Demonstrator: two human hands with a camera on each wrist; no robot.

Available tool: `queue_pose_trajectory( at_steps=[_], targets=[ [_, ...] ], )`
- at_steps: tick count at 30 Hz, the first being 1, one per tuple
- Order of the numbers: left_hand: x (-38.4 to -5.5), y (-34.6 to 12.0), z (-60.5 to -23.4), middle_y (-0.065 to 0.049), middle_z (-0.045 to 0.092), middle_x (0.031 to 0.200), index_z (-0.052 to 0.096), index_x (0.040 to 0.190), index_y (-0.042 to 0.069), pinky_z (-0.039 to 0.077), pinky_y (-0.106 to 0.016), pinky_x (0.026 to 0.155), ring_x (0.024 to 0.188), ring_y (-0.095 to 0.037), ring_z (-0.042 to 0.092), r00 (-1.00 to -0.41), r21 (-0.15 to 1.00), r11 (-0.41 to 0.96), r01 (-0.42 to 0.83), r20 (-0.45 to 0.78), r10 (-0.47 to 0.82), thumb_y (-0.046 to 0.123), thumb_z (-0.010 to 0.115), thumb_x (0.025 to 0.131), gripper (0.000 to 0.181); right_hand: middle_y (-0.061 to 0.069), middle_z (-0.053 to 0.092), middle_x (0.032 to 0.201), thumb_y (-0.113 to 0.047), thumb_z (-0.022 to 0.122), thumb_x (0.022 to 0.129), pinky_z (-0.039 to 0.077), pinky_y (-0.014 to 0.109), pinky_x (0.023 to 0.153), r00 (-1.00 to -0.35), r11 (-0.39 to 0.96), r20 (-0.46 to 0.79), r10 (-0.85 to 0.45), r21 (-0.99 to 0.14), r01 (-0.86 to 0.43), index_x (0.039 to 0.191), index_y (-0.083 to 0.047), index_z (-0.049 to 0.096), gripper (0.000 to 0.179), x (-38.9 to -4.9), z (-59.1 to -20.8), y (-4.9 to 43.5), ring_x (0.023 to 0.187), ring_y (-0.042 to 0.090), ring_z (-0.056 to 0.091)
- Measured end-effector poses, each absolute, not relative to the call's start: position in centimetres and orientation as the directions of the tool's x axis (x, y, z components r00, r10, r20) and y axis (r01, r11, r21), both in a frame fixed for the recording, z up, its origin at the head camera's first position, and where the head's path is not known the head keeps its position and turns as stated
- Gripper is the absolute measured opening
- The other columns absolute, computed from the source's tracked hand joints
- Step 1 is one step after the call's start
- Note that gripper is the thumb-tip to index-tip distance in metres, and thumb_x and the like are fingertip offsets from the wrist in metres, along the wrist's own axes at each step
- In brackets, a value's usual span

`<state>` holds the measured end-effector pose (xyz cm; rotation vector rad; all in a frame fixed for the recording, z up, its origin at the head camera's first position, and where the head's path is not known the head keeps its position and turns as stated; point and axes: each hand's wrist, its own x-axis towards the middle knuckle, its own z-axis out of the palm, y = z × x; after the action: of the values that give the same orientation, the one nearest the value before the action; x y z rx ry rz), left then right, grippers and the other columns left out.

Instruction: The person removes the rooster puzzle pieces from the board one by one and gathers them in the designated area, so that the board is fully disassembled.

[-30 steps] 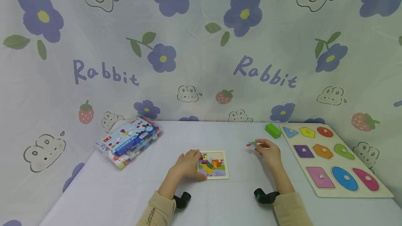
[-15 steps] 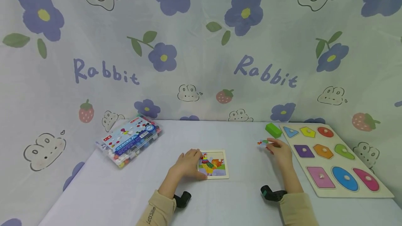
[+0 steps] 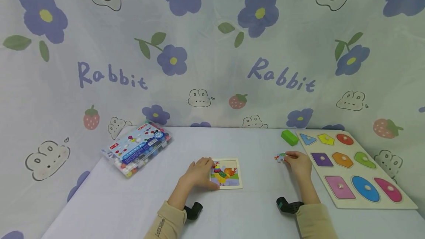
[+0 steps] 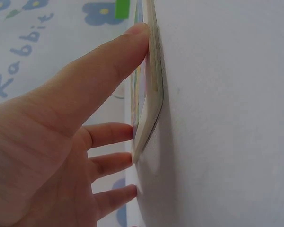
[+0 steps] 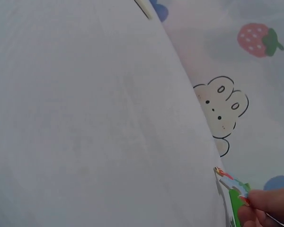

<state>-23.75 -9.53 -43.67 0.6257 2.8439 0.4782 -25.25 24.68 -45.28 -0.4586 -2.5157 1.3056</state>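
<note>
A framed rooster jigsaw puzzle (image 3: 229,176) lies flat in the middle of the white table, with a bare cream patch in its upper part. My left hand (image 3: 199,174) holds its left side, thumb on the near edge and fingertips at the left. Seen edge-on in the left wrist view, the puzzle's pale frame (image 4: 154,99) has my thumb pressed on it. To the right, my right hand (image 3: 300,163) pinches a small colourful puzzle piece (image 3: 280,157) above the table. Only fingertips of that hand and the puzzle piece (image 5: 234,183) show in the right wrist view.
A green block (image 3: 289,138) sits behind my right hand. Beside it lies a large shape board (image 3: 363,172) with knobbed pieces. A clear box of coloured beads (image 3: 137,148) stands at the back left. Patterned cloth (image 3: 212,47) hangs behind the table.
My right hand has moved rightwards with the puzzle piece, away from the framed puzzle, then slightly nearer to me. The left hand and the framed puzzle stay in place.
</note>
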Motion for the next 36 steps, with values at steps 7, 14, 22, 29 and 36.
queue_pose_trajectory(
  at_steps=[7,14,22,29,36],
  targets=[
    [-23.8,-9.5,-43.8,-0.016,0.040,0.139,0.051,0.121,0.007,0.024,-0.060,0.103,0.131,-0.033,0.034,-0.895,0.345,0.861,0.374,-0.109,0.433,0.046,0.078,0.067,0.071,0.021,0.067,0.084,-0.006,0.066,0.081,0.039,0.026,0.057,-0.893,0.606,0.185,0.410,-0.787,0.115,0.100,0.005,0.065,0.022,-25.2,-45.6,24.6,0.075,0.031,0.062],
    [-23.7,-9.4,-43.6,-0.017,0.041,0.139,0.051,0.121,0.005,0.025,-0.060,0.102,0.130,-0.033,0.034,-0.893,0.347,0.858,0.379,-0.108,0.437,0.046,0.078,0.067,0.073,0.019,0.068,0.083,-0.005,0.066,0.080,0.040,0.027,0.060,-0.872,0.635,0.260,0.414,-0.769,0.073,0.098,0.004,0.066,0.020,-25.3,-46.0,24.6,0.071,0.028,0.064],
    [-23.7,-9.4,-43.4,-0.016,0.040,0.139,0.050,0.123,0.005,0.024,-0.060,0.103,0.131,-0.033,0.033,-0.893,0.341,0.861,0.377,-0.114,0.436,0.046,0.078,0.067,0.074,0.022,0.067,0.089,-0.008,0.063,0.084,0.040,0.034,0.065,-0.866,0.646,0.267,0.423,-0.759,0.082,0.101,0.003,0.064,0.020,-25.4,-45.9,24.5,0.081,0.035,0.062],
    [-23.6,-9.4,-43.4,-0.017,0.040,0.139,0.052,0.121,0.006,0.024,-0.060,0.103,0.131,-0.034,0.033,-0.894,0.351,0.861,0.369,-0.119,0.432,0.045,0.078,0.067,0.071,0.021,0.066,0.102,-0.010,0.061,0.087,0.045,0.021,0.067,-0.895,0.545,0.202,0.399,-0.837,0.054,0.108,0.000,0.064,0.024,-25.7,-45.5,23.7,0.084,0.019,0.062],
    [-23.5,-9.5,-43.5,-0.017,0.040,0.140,0.052,0.120,0.007,0.023,-0.061,0.103,0.132,-0.035,0.032,-0.895,0.358,0.859,0.366,-0.117,0.430,0.045,0.078,0.067,0.070,0.017,0.067,0.102,-0.009,0.061,0.087,0.047,0.013,0.063,-0.935,0.353,0.115,0.336,-0.936,0.012,0.112,0.002,0.062,0.027,-26.1,-45.1,21.7,0.069,-0.011,0.054]
  ],
)
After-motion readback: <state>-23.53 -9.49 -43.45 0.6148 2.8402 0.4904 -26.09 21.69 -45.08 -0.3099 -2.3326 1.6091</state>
